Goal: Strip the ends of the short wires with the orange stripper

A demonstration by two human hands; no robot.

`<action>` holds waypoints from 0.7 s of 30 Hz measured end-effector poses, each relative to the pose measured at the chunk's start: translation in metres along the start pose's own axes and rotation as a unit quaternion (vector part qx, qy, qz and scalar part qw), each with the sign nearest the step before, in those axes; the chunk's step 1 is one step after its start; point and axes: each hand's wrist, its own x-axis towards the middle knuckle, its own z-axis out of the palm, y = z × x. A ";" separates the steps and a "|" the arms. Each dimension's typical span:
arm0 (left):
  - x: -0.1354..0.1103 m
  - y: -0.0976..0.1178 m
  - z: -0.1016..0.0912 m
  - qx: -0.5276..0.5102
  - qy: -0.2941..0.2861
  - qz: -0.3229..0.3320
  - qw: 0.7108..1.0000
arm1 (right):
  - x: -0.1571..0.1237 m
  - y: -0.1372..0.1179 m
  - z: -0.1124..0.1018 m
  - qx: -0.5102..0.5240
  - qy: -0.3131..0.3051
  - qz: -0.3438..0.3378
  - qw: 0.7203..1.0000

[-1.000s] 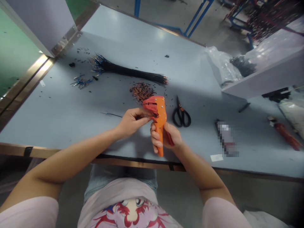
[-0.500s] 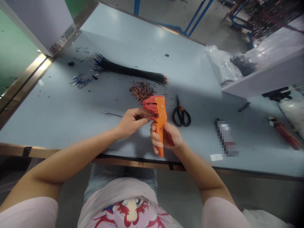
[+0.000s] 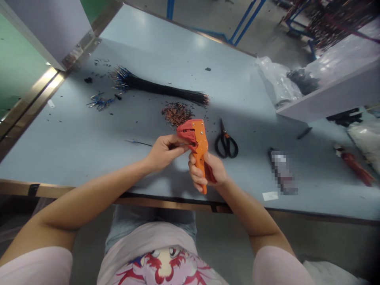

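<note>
The left hand [image 3: 166, 152] had its fingers pressed together, pinching a thin wire [image 3: 184, 146] whose end was at the red head of an orange wire stripper [image 3: 200, 138]; the small size of the wire made its exact entry point hard to see. The right hand [image 3: 206, 172] was wrapped around the stripper's grip, fingers curled, holding the tool upright in the air above the front edge of the bench [image 3: 74, 154].

Beyond the stripper, and just past its head, lay a heap of copper-coloured wire bits [image 3: 177, 114]. Further back was a long bundle of black wires [image 3: 157, 89] with blue ends fanned out at one side. A pair of black-handled scissors [image 3: 226, 145] sat just to the right of the stripper. Small dark scraps were scattered over the bench, and a clear plastic bag [image 3: 277, 79] lay at the far right corner.
</note>
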 end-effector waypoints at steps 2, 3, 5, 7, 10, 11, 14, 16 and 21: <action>0.000 0.000 0.000 0.005 -0.001 -0.003 1.000 | 0.000 -0.001 0.001 -0.002 -0.002 0.003 1.000; 0.000 0.000 0.000 0.009 0.001 -0.006 1.000 | 0.001 -0.001 0.001 -0.002 0.004 0.004 1.000; 0.000 -0.002 0.000 0.020 0.011 -0.016 1.000 | 0.001 -0.001 0.001 0.003 0.021 0.007 1.000; 0.002 -0.004 -0.001 0.033 0.021 -0.027 0.999 | 0.003 -0.001 -0.002 0.018 0.030 0.004 0.999; 0.007 -0.006 -0.007 0.094 0.035 -0.041 0.994 | 0.005 -0.006 -0.008 0.042 0.031 -0.012 0.999; 0.009 -0.006 -0.012 0.135 0.044 -0.040 0.989 | 0.006 -0.009 -0.011 0.047 0.037 -0.017 0.998; 0.017 -0.005 -0.028 0.298 0.072 -0.033 0.951 | 0.008 -0.017 -0.017 0.057 0.074 -0.027 0.995; 0.022 -0.001 -0.041 0.401 0.079 -0.048 0.911 | 0.008 -0.021 -0.020 0.065 0.098 -0.031 0.993; 0.033 0.010 -0.071 0.506 0.087 -0.127 0.849 | 0.010 -0.023 -0.024 0.072 0.138 -0.037 0.987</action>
